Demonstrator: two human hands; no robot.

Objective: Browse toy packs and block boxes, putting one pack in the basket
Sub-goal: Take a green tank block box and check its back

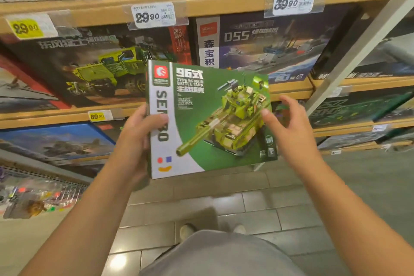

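While gripped along its white edge by the left hand [136, 141], green cardboard block box [215, 119] printed "TYPE 96 MAIN BATTLE TANK", right hand [289, 127] spread beside it, "29.90" shelf price tag [154, 15] above.

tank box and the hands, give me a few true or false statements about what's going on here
1. The left hand grips the green tank box at its white edge. True.
2. The right hand is clamped round the box. False: its fingers are spread at the box's right edge, not closed on it.
3. The box is resting on a shelf. False: it is held up in front of the shelves.
4. The price tag above the box reads 29.90. True.
5. A shopping basket sits on the floor below. False: only tiles and shoes show there.
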